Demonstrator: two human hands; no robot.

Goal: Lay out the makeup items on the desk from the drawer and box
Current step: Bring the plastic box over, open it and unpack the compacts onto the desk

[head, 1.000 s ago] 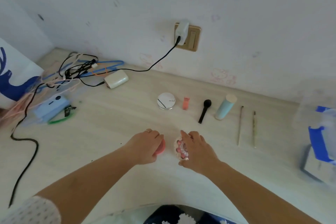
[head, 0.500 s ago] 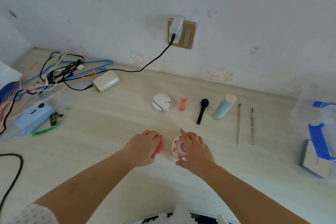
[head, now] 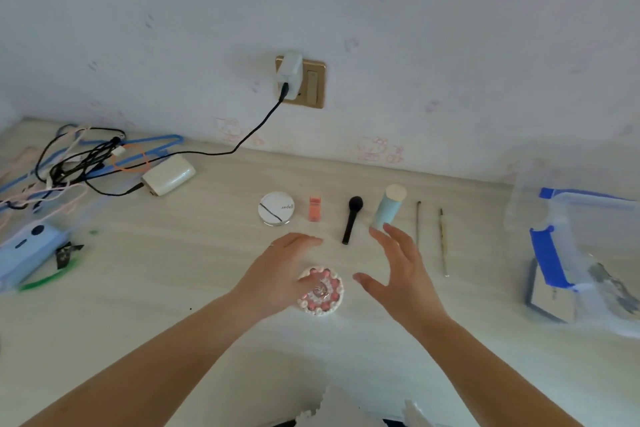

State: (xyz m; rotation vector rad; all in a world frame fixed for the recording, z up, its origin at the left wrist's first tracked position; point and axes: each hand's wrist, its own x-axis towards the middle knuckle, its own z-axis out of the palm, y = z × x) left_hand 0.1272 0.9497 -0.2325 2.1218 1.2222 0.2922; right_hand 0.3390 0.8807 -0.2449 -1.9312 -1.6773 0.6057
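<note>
Left hand (head: 277, 270) flat, fingers straight, beside the decorated compact (head: 322, 291); right hand (head: 403, 270) spread, empty, above desk (head: 173, 288).

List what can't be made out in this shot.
- Head view: left hand covers the left edge of the decorated compact; whether it touches it is unclear.
- Clear box is blurred and cut off by the right edge; its contents are unreadable.
- Blue device is blurred and cut by the left edge.
- Right hand is motion-blurred.
</note>
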